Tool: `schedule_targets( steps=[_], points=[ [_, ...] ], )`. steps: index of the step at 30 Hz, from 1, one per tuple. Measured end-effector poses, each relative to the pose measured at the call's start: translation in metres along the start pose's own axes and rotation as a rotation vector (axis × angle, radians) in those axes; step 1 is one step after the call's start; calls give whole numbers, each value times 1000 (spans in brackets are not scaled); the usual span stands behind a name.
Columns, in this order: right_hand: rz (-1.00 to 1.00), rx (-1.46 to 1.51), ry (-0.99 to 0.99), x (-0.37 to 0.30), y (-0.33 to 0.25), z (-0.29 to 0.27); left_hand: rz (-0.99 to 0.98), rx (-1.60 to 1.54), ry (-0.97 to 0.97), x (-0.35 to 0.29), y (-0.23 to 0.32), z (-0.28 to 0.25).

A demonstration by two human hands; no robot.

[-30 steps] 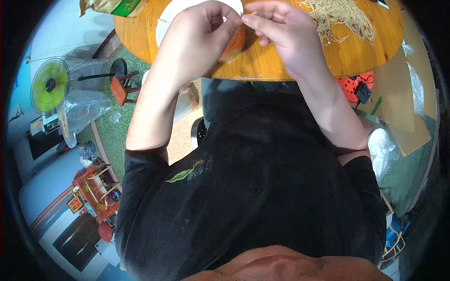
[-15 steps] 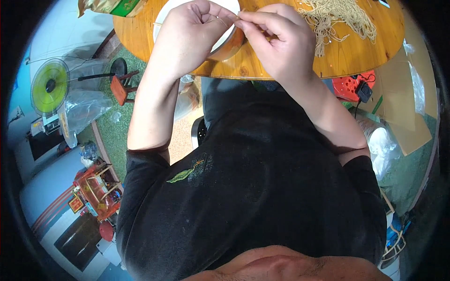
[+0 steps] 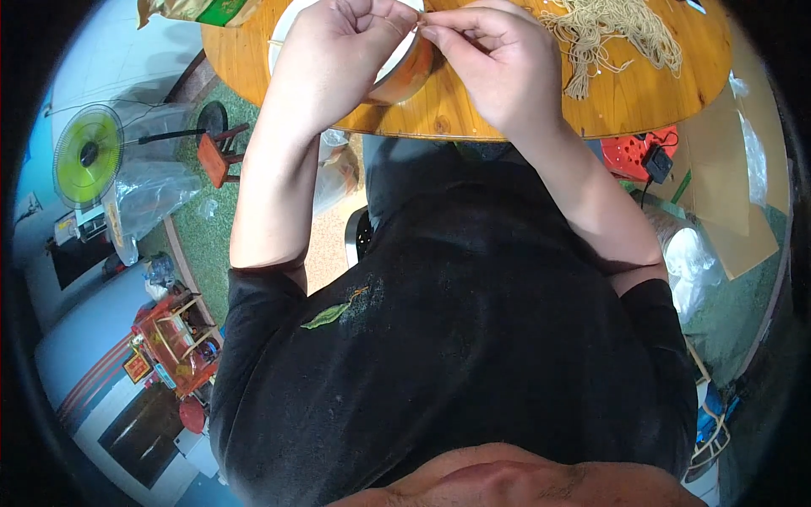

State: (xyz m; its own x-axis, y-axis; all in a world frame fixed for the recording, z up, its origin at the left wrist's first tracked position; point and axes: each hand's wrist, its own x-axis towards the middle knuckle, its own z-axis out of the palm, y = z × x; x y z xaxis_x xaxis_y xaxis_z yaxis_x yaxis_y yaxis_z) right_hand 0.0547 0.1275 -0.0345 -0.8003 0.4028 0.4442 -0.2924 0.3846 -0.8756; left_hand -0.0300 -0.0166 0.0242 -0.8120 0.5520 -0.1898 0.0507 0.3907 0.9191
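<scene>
My left hand (image 3: 334, 59) is closed in a pinch above a round white-rimmed tub (image 3: 409, 78) with a shiny side. The fingertips of my right hand (image 3: 511, 72) are pinched right beside those of the left, at the tub's right edge. Something small and thin seems to be between the fingertips, but it is too small to name. Part of the tub lies hidden behind my left hand and wrist. To the right of my right hand, a loose tangle of beige cords (image 3: 621, 34) is spread out.
The wooden table (image 3: 481, 118) has a curved near edge. A green and gold packet (image 3: 203, 10) lies at its far left. A green fan (image 3: 88, 154) and a reddish stool (image 3: 215, 160) stand left; a red plastic stool (image 3: 623, 160) and cardboard (image 3: 718, 169) are right.
Both hands have shifted slightly left and up in the picture, together with the tub. Their fingertips stay pinched close together.
</scene>
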Motion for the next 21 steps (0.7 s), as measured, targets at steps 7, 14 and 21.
schedule_targets(
  steps=[7, 14, 21],
  points=[
    [55, 68, 0, -2, 2, 2, -39, 282, -15, -9, 15, -2],
    [-45, 19, 10, 1, 14, 6, -40, 158, -19, -17, 16, 2],
    [-144, 34, 18, 3, 2, 2, 137, 456, 40, -20, 20, 3]
  ],
)
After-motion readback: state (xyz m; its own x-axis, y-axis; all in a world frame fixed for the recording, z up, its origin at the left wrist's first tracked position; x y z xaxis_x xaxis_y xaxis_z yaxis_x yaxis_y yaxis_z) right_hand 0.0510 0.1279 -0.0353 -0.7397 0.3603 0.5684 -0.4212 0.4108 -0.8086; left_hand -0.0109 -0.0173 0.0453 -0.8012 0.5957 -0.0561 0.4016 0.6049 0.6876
